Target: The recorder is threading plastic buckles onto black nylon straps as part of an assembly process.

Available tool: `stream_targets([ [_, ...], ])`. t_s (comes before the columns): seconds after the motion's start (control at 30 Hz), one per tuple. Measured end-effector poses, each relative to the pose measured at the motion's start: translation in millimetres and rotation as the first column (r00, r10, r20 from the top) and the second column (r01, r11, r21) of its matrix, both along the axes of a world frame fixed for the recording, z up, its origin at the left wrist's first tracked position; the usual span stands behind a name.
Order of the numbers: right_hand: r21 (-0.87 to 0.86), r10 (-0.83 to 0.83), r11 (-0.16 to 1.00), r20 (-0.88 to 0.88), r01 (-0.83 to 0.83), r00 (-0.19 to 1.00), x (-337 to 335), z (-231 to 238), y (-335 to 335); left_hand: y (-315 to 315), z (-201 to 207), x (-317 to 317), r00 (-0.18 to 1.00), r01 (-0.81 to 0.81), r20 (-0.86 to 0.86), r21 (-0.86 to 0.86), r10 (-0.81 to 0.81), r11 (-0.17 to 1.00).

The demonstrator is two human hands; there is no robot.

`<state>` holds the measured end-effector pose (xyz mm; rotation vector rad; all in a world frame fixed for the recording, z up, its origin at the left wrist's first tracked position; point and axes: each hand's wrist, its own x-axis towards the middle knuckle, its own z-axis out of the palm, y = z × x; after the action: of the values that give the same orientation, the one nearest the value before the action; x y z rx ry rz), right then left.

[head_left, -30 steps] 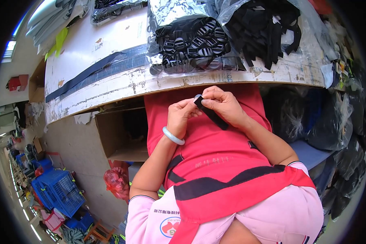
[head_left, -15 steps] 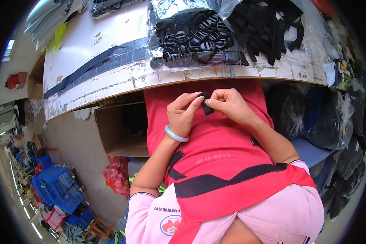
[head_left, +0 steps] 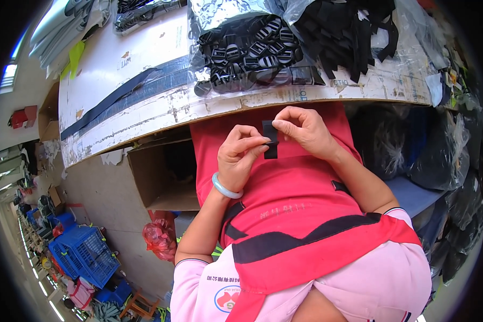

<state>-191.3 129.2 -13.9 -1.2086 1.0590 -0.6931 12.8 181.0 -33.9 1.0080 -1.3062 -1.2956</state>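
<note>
Black strip (head_left: 271,152) pinched just off centre, toward one o'clock

And here it is on my feed: the short strip hangs upright in the air in front of the red apron (head_left: 284,180), clear of the front edge of the table (head_left: 155,45). The left hand (head_left: 238,156), coming in from seven o'clock, has thumb and forefinger closed on the strip's left side, around mid-length. The right hand (head_left: 309,134), in from four o'clock, has its thumb at the upper right edge; whether that grip is truly clamped, I can't tell from here.

My read on handling: very light, flexible like woven webbing, springy where it bends, nothing fragile about it. Matt black, so I wouldn't expect much slip. Best hold, I'd say, is a fingertip pinch across the flat faces, one at each end, to stop it twisting. A dark band crosses the middle; fold or fitting, too small to call.

Now the surroundings! The table is pale and scuffed. Black buckles (head_left: 252,53) crowd a clear bag at twelve o'clock, a heap of black strips (head_left: 341,32) sits at one, a long dark strap (head_left: 110,102) slants at ten. Below the table, a cardboard box (head_left: 177,200) gapes at nine; out at eight, a blue crate (head_left: 96,252) stands on the floor side.
</note>
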Motion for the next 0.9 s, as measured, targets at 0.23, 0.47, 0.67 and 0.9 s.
stream_targets([
  [0.23,0.069,-0.049,0.997,0.089,0.043,0.995,8.7,2.4,6.1,3.6,5.5,6.3,0.999,0.045,0.005,0.004,-0.045,0.999],
  [0.47,0.149,0.111,0.979,0.177,-0.138,0.978,36.1,-13.2,24.4,27.7,54.0,63.9,0.984,0.144,0.071,0.235,-0.165,0.961],
  [0.67,0.285,0.304,0.908,0.061,-0.308,0.951,37.3,-14.9,19.8,65.9,53.8,162.1,0.629,-0.399,0.765,0.164,0.139,0.902],
  [0.9,0.101,0.446,0.894,-0.107,-0.436,0.889,37.7,-34.7,24.5,-14.4,40.3,97.1,0.864,-0.25,0.44,-0.045,0.244,0.967],
])
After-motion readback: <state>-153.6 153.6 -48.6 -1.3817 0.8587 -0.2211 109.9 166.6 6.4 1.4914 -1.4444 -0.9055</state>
